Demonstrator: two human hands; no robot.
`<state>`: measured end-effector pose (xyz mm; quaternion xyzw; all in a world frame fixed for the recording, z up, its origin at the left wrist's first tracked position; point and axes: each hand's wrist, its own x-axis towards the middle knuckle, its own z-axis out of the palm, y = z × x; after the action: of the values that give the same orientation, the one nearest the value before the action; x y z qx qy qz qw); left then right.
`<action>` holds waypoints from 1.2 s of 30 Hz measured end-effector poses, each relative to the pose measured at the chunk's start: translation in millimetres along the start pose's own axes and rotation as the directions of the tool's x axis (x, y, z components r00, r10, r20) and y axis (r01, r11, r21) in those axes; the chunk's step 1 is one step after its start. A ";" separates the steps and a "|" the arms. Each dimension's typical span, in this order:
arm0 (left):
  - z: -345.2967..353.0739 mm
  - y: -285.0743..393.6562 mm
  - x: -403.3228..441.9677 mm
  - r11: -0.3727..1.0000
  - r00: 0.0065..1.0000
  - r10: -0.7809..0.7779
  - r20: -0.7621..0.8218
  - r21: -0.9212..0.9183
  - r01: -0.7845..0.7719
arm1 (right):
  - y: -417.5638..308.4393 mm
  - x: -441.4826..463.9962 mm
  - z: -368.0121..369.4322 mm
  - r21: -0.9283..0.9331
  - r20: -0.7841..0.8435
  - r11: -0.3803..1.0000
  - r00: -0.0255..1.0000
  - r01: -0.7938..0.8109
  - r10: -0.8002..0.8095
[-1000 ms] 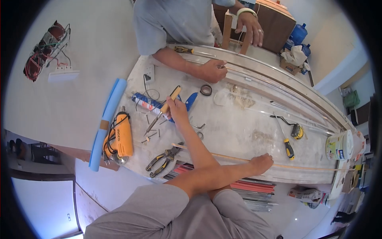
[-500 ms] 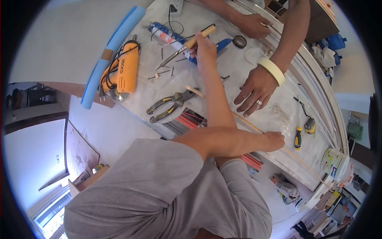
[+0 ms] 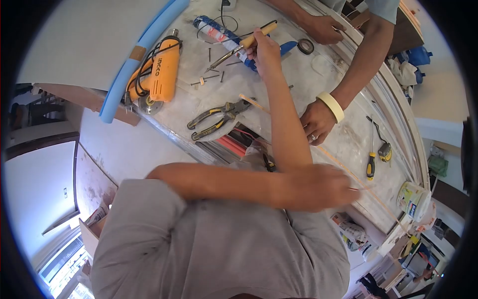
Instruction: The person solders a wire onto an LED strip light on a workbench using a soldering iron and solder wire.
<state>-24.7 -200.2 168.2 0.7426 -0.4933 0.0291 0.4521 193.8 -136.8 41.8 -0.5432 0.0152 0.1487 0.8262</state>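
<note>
My right hand (image 3: 267,52) is closed around the wooden handle of a soldering iron (image 3: 247,42), its metal tip pointing down-left over the table. Below it, my left hand (image 3: 326,188) crosses over my right forearm, smeared by motion. Its fingers are curled, and a thin wire-like piece (image 3: 366,189) sticks out of them. A narrow orange-tan strip (image 3: 343,165) runs diagonally along the table, partly hidden behind my right forearm. A co-worker's hand (image 3: 318,122), with a roll of tape (image 3: 330,107) around the wrist, presses near this strip.
Pliers (image 3: 219,119), loose screws (image 3: 205,79), a sealant tube (image 3: 219,34) and an orange heat gun (image 3: 164,74) lie to the left. A screwdriver (image 3: 371,164), tape measure (image 3: 385,151) and white tub (image 3: 414,201) are at right. The co-worker's other hand (image 3: 326,30) rests at the far edge.
My left hand has come off the strip and moved slightly left and toward me. The co-worker's ringed hand has shifted left with its fingers drawn in. My right hand still holds the soldering iron.
</note>
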 end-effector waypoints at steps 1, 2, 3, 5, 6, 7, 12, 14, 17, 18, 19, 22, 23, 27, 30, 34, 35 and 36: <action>-11.5 0.9 -33.9 0.998 0.993 -0.061 -0.102 -0.025 0.059 | -0.5 -1.0 0.0 -0.021 0.007 1.000 1.000 0.009 -0.009; -20.8 0.1 -69.1 0.992 0.972 -0.123 -0.199 -0.057 0.114 | -0.7 -1.6 0.0 -0.042 0.013 0.999 1.000 0.019 -0.018; -38.5 1.5 -99.3 0.936 0.935 -0.351 -0.046 -0.038 0.350 | -1.1 -0.9 1.1 -0.051 0.007 0.999 1.000 0.017 -0.016; -75.0 17.7 -138.3 0.625 0.628 -0.778 0.005 -0.082 0.776 | -1.6 0.5 2.4 -0.065 -0.013 0.998 1.000 0.017 -0.018; -67.3 9.8 -178.6 0.583 0.543 -0.805 -0.239 -0.148 0.799 | -2.2 2.4 1.7 -0.066 -0.017 0.998 1.000 -0.002 0.001; -62.4 7.2 -210.6 0.498 0.413 -0.841 -0.349 -0.202 0.843 | -1.7 4.5 1.9 -0.069 -0.022 0.997 1.000 -0.021 0.019; -46.1 9.1 -306.1 0.366 0.098 -0.756 -0.648 -0.293 0.883 | -3.2 2.3 6.9 -0.048 -0.045 0.999 0.999 -0.022 0.020; -40.7 9.2 -312.8 0.350 0.002 -0.738 -0.674 -0.381 0.855 | -3.4 1.3 6.9 -0.069 -0.051 0.998 0.999 -0.010 0.006; -38.2 2.2 -314.3 0.367 -0.015 -0.688 -0.725 -0.367 0.855 | -5.2 2.1 7.7 -0.092 -0.048 0.996 0.999 -0.018 0.014; -35.7 -2.5 -315.2 0.374 0.016 -0.644 -0.764 -0.297 0.879 | -4.8 3.2 7.4 -0.096 -0.045 0.995 0.999 -0.028 0.024; -34.4 -5.0 -315.8 0.374 0.048 -0.601 -0.797 -0.227 0.899 | -2.9 4.8 7.6 -0.102 -0.054 0.995 0.998 -0.017 0.012; -40.0 0.3 -309.8 0.304 -0.012 -0.667 -0.745 -0.288 0.908 | 0.6 6.8 6.1 -0.126 -0.074 0.992 0.997 -0.004 -0.005; -39.6 0.1 -311.3 0.299 -0.022 -0.675 -0.737 -0.301 0.905 | 0.3 6.9 5.7 -0.138 -0.070 0.990 0.998 -0.011 0.002; -34.2 -1.6 -318.5 0.384 -0.074 -0.741 -0.668 -0.512 0.768 | -0.2 4.6 5.2 -0.158 -0.067 0.987 0.998 -0.003 -0.007; -28.2 -10.7 -328.0 0.460 -0.076 -0.757 -0.649 -0.612 0.644 | 0.4 5.1 5.0 -0.122 -0.047 0.993 0.999 0.001 -0.007; -33.8 -7.9 -330.4 0.376 -0.108 -0.782 -0.614 -0.602 0.705 | 1.6 7.3 4.7 -0.166 -0.061 0.986 0.998 -0.001 -0.010; -34.5 -7.8 -332.7 0.368 -0.101 -0.767 -0.633 -0.564 0.739 | 2.1 8.5 5.0 -0.170 -0.065 0.985 0.998 -0.004 -0.007; -35.6 -7.5 -335.1 0.359 -0.093 -0.752 -0.652 -0.524 0.772 | 2.4 9.1 5.0 -0.173 -0.068 0.985 0.998 -0.006 -0.006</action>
<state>-176.2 62.2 20.4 0.7701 0.3033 0.1221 0.5477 201.2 -129.3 40.0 -0.6178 0.0307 0.1308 0.7747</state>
